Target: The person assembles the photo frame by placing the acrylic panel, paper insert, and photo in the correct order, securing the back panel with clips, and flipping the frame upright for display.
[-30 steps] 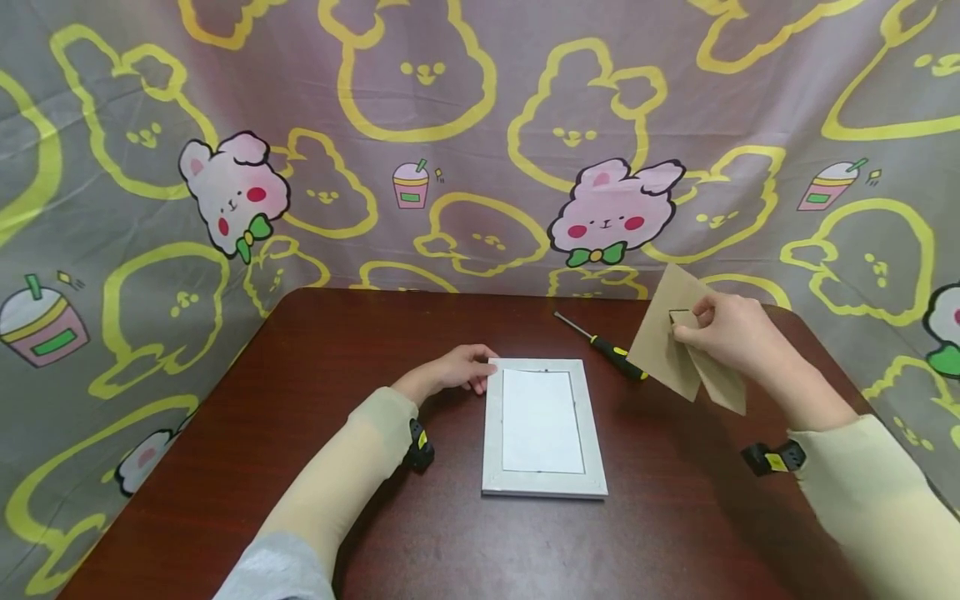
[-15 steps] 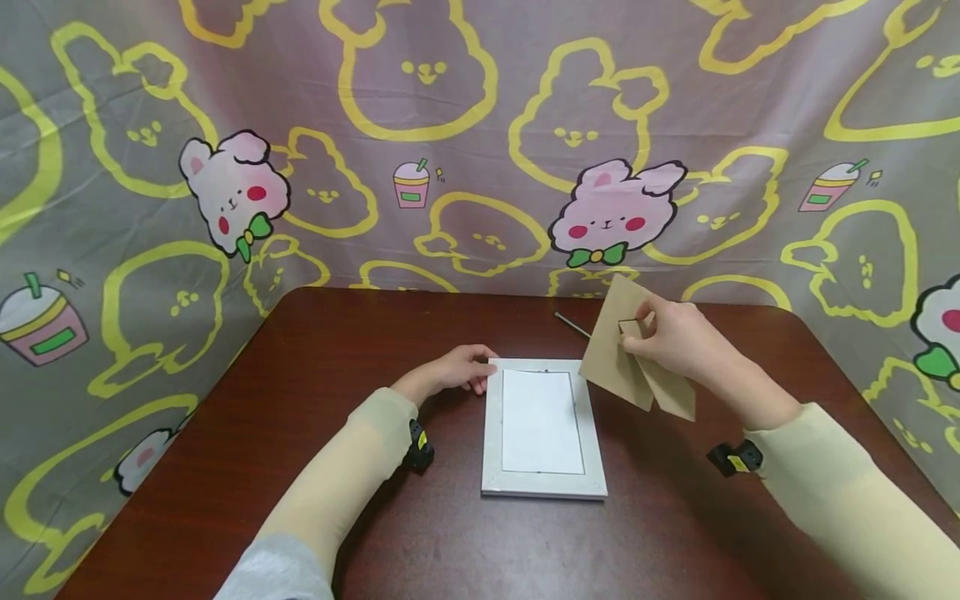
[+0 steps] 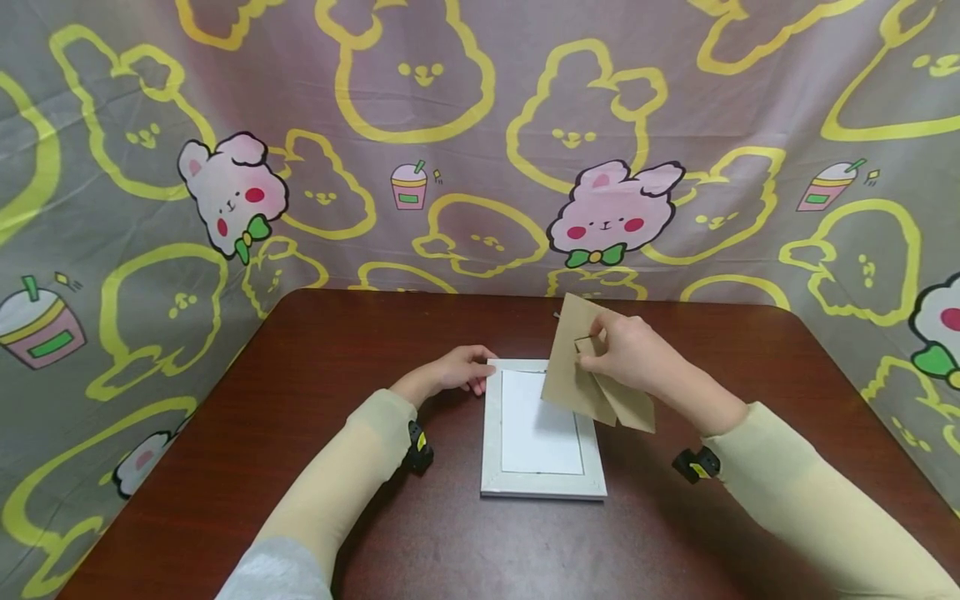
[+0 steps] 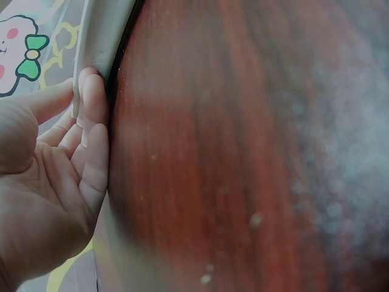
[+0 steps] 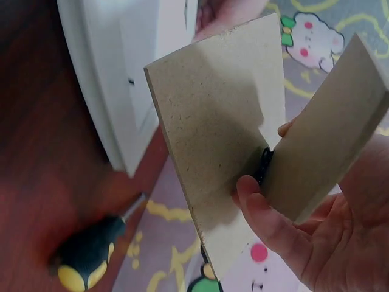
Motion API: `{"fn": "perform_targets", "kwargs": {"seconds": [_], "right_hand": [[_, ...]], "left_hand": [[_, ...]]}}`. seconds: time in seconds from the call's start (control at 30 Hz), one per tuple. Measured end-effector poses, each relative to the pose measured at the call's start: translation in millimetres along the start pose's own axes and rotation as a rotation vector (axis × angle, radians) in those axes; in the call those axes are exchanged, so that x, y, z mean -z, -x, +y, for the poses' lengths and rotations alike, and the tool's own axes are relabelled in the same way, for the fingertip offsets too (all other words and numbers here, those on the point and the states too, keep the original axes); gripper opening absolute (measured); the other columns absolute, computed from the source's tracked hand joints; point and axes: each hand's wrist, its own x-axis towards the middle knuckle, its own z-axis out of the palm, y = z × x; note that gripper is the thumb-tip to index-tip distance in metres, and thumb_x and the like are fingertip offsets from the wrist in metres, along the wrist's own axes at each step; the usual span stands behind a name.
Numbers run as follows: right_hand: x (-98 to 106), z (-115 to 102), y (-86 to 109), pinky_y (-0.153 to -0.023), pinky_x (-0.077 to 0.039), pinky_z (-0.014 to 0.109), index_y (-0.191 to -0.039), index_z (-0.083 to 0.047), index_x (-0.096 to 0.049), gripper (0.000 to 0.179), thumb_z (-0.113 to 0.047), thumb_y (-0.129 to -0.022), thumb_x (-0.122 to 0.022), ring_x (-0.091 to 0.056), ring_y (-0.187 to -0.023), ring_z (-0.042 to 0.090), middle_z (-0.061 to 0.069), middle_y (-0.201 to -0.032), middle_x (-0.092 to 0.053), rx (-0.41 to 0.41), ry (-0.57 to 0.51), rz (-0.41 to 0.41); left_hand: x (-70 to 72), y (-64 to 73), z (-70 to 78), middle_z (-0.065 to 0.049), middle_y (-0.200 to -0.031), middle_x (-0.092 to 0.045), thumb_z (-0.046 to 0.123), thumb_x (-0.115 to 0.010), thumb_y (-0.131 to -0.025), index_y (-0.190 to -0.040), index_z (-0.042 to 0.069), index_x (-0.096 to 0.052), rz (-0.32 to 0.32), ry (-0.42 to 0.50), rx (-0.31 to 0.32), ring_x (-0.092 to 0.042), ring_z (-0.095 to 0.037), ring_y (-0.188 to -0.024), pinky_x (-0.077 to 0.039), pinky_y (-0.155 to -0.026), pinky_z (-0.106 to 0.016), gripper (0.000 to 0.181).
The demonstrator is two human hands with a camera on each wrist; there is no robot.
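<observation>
A white picture frame (image 3: 542, 484) lies back up on the table, with a white sheet (image 3: 534, 433) inside its opening. My left hand (image 3: 457, 369) pinches the frame's upper left corner; in the left wrist view the thumb and fingers (image 4: 94, 100) take the edge between them. Tilted over the frame's upper right part is a brown backing board (image 3: 567, 375) with a hinged stand leg (image 3: 630, 406). My right hand (image 3: 633, 354) holds this board by the leg near its black hinge (image 5: 265, 165). A gap between board and frame shows in the right wrist view.
A screwdriver (image 5: 91, 249) with a black and yellow handle lies on the table beyond the frame, mostly hidden behind the board in the head view. The dark reddish table (image 3: 360, 333) ends at a patterned curtain (image 3: 480, 167) on the back and sides.
My right hand has carried the backing board leftward and slightly down, from beside the frame to over its upper right part. It now covers the screwdriver. The left hand and frame stay put.
</observation>
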Motion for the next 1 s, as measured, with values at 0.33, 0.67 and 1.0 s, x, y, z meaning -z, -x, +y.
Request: {"fn": "perform_targets", "kwargs": {"seconds": [0.33,0.67,1.0], "right_hand": [[-28.6,-16.5,-4.7,-0.050,-0.034,0.027,-0.095,-0.001,-0.058,0.032,-0.020,-0.078,-0.077,-0.042,-0.053,0.012,-0.002,-0.059,-0.041,0.156,0.058,0.026],[-43.6,-28.7,-7.7,-0.052,-0.034,0.027,-0.088,-0.003,-0.056,0.030,-0.023,-0.077,-0.076,-0.044,-0.058,0.015,-0.001,-0.062,-0.046,0.211,0.149,-0.009],[-57.5,-37.1,-5.8,-0.052,-0.034,0.029,-0.077,-0.009,-0.050,0.029,-0.024,-0.077,-0.075,-0.044,-0.058,0.015,-0.001,-0.065,-0.046,0.217,0.204,-0.087]], "left_hand": [[-0.6,-1.1,0.4,-0.005,-0.071,-0.060,0.013,-0.054,-0.101,-0.126,0.003,-0.055,0.002,0.005,0.000,-0.058,-0.015,-0.062,-0.045,-0.060,-0.026,0.028],[0.7,-0.7,-0.8,-0.006,-0.071,-0.060,0.013,-0.054,-0.100,-0.126,0.002,-0.055,-0.004,0.006,-0.005,-0.059,-0.015,-0.062,-0.046,-0.060,-0.026,0.028],[-0.6,-2.0,-0.7,-0.006,-0.071,-0.060,0.014,-0.054,-0.101,-0.127,0.002,-0.055,0.003,0.008,-0.008,-0.058,-0.014,-0.061,-0.045,-0.059,-0.026,0.029]]}}
